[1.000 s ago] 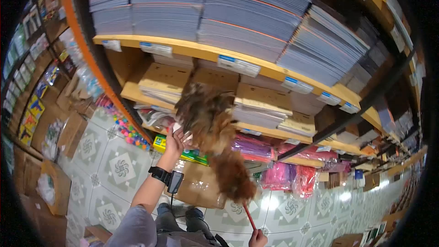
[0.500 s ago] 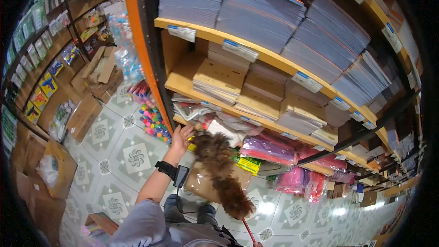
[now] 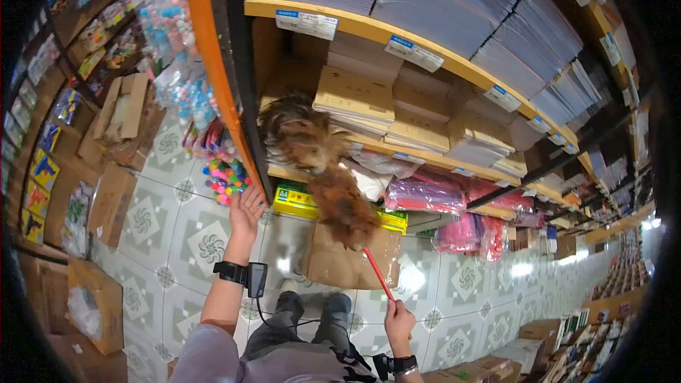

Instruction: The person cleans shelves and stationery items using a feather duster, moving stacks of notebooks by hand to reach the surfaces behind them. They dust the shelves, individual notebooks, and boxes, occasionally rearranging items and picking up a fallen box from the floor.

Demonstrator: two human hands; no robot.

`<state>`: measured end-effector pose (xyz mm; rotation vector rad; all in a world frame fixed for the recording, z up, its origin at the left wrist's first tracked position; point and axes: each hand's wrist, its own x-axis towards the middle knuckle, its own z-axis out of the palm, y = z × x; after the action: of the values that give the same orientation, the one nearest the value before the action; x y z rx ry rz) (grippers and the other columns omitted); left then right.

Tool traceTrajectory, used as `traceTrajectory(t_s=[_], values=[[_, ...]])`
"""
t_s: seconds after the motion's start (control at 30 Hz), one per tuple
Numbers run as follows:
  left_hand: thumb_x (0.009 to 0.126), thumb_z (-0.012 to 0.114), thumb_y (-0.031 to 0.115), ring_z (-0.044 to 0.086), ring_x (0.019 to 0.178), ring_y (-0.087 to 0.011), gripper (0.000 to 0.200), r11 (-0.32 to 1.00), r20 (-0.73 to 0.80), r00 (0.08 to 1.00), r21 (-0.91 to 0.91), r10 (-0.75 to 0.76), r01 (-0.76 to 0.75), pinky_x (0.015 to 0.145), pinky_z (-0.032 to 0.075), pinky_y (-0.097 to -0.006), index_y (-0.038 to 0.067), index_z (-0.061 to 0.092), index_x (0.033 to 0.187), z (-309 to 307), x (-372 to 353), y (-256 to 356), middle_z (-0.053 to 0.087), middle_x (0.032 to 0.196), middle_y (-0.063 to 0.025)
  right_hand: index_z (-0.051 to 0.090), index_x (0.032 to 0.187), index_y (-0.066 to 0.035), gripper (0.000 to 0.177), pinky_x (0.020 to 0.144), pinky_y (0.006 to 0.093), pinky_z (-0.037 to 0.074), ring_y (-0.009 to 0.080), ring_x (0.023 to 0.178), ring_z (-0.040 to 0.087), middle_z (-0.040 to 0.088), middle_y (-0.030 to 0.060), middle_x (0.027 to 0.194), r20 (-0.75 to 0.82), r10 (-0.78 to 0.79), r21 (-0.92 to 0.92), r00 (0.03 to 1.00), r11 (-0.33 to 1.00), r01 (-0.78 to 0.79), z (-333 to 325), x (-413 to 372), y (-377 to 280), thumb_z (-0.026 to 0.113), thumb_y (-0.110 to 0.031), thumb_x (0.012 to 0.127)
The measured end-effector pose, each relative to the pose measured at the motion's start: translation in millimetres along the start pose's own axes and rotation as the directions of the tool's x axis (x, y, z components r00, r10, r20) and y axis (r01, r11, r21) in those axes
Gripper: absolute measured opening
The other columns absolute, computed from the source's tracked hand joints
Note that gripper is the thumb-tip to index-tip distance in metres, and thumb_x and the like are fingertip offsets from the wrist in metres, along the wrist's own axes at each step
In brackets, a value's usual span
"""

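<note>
My right hand is wrapped round the red handle of a brown feather duster. The duster's feathers reach up and left, its tip lying at the left end of a shelf beside stacked tan booklets. With fingers spread, my left hand rests by the foot of the orange shelf post, apart from the duster. Below the feathers, a yellow-green pack marked A4 sits on the low shelf, partly covered by the duster.
A brown wrapped carton stands on the tiled floor before my feet. Bags of coloured pompoms hang left of the post. Purple plastic-wrapped packs fill the low shelf at right. Cardboard boxes line the left side.
The duster has swung up and left onto the booklet shelf. My right hand has come into fuller view, and my left hand has shifted left and slightly lower.
</note>
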<state>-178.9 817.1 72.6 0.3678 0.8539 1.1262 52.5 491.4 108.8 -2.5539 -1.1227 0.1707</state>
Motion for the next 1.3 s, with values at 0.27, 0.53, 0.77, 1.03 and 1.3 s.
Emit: traceTrajectory(t_s=[0.27,0.53,0.77,1.03,1.3], values=[[0.086,0.026,0.035,0.043,0.103,-0.0211,0.046,0.978,0.064,0.977,0.052,-0.206,0.203,0.087,0.034,-0.0342,0.003,0.039,0.115,22.5,6.5,-42.2,0.045,0.116,-0.01,0.049,0.065,-0.005,0.022,0.042,0.041,0.036,0.0337,0.044,0.048,0.047,0.014,0.047,-0.095,0.276,-0.181,0.957,0.94,-0.289,-51.8,-86.0,91.8,0.047,-0.023,0.076],[0.085,0.026,0.036,0.043,0.104,-0.0227,0.047,0.958,0.136,0.95,0.088,-0.282,0.272,0.088,0.032,-0.0351,0.002,0.038,0.116,37.4,2.3,-59.7,0.045,0.116,-0.0106,0.049,0.063,0.001,0.036,0.043,0.0383,0.03,0.0299,0.041,0.041,0.042,0.0175,0.047,-0.255,0.557,-0.035,0.79,0.812,-0.583,-59.7,-153.8,112.6,0.043,-0.029,0.081],[0.084,0.026,0.036,0.044,0.103,-0.0239,0.047,0.95,0.127,0.946,0.131,-0.299,0.282,0.086,0.034,-0.0352,0.002,0.038,0.115,26.2,1.8,-67.6,0.045,0.115,-0.013,0.052,0.071,0.006,0.029,0.044,0.0347,0.033,0.0142,0.045,0.04,0.047,0.0177,0.05,-0.431,0.57,0.331,0.699,0.821,-0.465,-23.3,-185.3,124.9,0.044,-0.019,0.082],[0.085,0.027,0.037,0.045,0.1,-0.0218,0.048,0.941,0.197,0.926,0.165,-0.323,0.294,0.084,0.035,-0.0335,0.002,0.037,0.116,53.7,-11.7,-65.2,0.046,0.115,-0.0114,0.051,0.067,0.003,0.026,0.043,0.0309,0.031,0.0124,0.045,0.038,0.044,0.0138,0.048,-0.068,0.553,0.31,0.831,0.803,-0.509,15.7,-150.1,62.0,0.047,-0.019,0.08],[0.084,0.032,0.036,0.046,0.099,-0.0206,0.046,0.939,0.171,0.935,0.213,-0.309,0.271,0.083,0.035,-0.031,0.004,0.037,0.117,33.8,-15.9,-54.5,0.046,0.115,-0.009,0.047,0.061,-0.005,0.028,0.047,0.0201,0.025,0.0049,0.053,0.034,0.039,-0.0035,0.056,-0.129,0.717,0.676,0.685,0.569,-0.468,28.9,-197.4,107.1,0.048,-0.022,0.083]])
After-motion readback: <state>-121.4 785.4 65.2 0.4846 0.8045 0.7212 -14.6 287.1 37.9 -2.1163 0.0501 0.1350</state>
